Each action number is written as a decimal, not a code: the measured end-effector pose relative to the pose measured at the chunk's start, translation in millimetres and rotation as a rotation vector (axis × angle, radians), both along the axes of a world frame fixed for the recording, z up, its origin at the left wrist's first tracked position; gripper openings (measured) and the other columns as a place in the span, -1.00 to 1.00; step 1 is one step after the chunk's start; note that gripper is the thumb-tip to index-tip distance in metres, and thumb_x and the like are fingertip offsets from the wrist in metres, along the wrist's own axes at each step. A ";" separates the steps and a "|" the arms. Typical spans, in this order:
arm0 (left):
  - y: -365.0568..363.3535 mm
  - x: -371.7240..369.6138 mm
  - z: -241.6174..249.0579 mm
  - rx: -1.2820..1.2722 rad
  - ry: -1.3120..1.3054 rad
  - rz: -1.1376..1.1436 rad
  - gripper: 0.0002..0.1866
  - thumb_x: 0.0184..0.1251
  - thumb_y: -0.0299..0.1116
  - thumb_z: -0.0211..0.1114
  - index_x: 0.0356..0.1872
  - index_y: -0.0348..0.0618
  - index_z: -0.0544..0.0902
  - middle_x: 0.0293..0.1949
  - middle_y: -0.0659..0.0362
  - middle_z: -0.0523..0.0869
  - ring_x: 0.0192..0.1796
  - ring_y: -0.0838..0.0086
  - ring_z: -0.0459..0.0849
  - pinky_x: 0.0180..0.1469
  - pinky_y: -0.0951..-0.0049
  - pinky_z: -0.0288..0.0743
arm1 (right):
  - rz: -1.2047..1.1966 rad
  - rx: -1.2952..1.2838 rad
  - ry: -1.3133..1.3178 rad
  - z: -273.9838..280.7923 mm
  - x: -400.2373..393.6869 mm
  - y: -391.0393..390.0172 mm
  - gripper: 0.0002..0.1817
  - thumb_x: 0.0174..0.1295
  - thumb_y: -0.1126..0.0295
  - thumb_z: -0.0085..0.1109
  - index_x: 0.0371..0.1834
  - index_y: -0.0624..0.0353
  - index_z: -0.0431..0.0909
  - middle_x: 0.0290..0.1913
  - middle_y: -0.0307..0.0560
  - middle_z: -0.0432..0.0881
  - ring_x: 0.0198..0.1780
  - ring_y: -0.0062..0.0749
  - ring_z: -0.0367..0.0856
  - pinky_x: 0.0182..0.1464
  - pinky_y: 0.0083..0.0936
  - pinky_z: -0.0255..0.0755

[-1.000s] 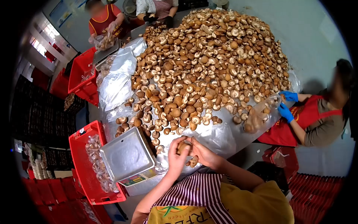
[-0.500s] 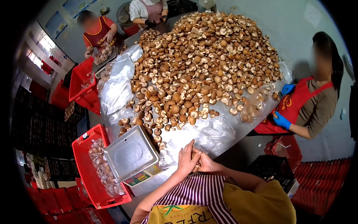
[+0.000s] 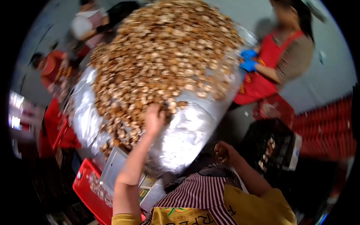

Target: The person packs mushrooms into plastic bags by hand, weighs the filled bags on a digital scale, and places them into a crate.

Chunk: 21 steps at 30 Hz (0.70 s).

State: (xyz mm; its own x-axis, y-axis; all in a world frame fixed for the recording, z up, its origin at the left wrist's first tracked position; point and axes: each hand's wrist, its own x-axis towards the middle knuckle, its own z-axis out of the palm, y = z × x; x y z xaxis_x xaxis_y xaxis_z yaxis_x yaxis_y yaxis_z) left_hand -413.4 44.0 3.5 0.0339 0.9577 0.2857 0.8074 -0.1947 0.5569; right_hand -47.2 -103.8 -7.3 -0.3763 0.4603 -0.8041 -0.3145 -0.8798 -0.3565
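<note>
My left hand [image 3: 154,119] reaches forward to the near edge of a big heap of brown-capped mushrooms [image 3: 168,48] on a metal table. Its fingers touch the mushrooms there, but motion blur hides how they are bent. My right hand [image 3: 225,153] is drawn back near my apron, off the table's edge, with curled fingers. Whatever lies inside it cannot be made out. Clear plastic bags [image 3: 185,131] cover the table between my hands and the heap.
Left of me, a weighing scale [image 3: 112,168] stands beside a red crate [image 3: 88,191] of bagged mushrooms. A black crate [image 3: 275,150] with some mushrooms is at right. A co-worker in blue gloves [image 3: 248,60] stands across the right edge; two more people are at far left.
My hands were together over the table's near edge. My left hand has moved forward to the mushrooms and my right hand has moved right. The view has turned.
</note>
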 end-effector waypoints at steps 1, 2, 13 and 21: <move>16.2 0.3 -0.6 0.037 0.063 -0.077 -0.73 0.13 -0.44 0.27 -0.13 -0.30 0.64 -0.16 -0.11 0.64 -0.01 -0.04 0.56 0.08 0.05 0.43 | -0.052 -0.049 -0.137 -15.0 21.7 -10.2 -0.57 0.30 -0.14 0.08 -0.39 0.00 0.57 -0.50 -0.27 0.49 -0.47 -0.53 0.40 -0.53 -0.53 0.23; 28.8 2.8 -4.2 0.041 0.118 -0.076 -0.72 0.12 -0.44 0.28 -0.11 -0.28 0.64 -0.16 -0.10 0.64 -0.02 -0.04 0.56 0.07 0.05 0.43 | -0.114 -0.024 -0.209 -42.0 47.2 -26.2 -0.57 0.30 -0.14 0.08 -0.30 0.01 0.57 -0.47 -0.24 0.50 -0.47 -0.50 0.41 -0.53 -0.48 0.26; 124.7 5.5 -58.1 -0.116 0.745 -0.082 -0.54 0.11 -0.48 0.27 0.11 -0.08 0.56 0.00 0.01 0.63 0.08 0.11 0.58 0.15 0.03 0.38 | -0.611 -0.179 -0.630 -96.5 297.4 -255.4 -0.58 0.29 -0.10 0.09 -0.28 0.06 0.51 -0.43 -0.13 0.57 -0.48 -0.31 0.55 -0.52 -0.38 0.38; 127.3 -3.2 -48.4 0.029 0.167 -0.012 -0.60 0.06 -0.43 0.37 -0.01 -0.20 0.59 -0.27 -0.05 0.70 -0.17 0.07 0.68 -0.06 0.07 0.53 | -0.618 0.343 -1.588 -74.0 388.8 -187.7 -0.58 0.31 0.25 0.17 0.11 0.34 0.55 0.03 0.04 0.69 -0.01 -0.25 0.63 0.07 -0.41 0.45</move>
State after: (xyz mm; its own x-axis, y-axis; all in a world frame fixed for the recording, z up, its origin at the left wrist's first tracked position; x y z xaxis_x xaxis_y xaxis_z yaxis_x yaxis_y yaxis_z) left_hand -416.6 171.3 -44.9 0.0950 0.9483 0.3027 0.8857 -0.2193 0.4092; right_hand 341.6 -291.5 -81.4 0.9003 0.4343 -0.0292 0.2647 -0.5994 -0.7554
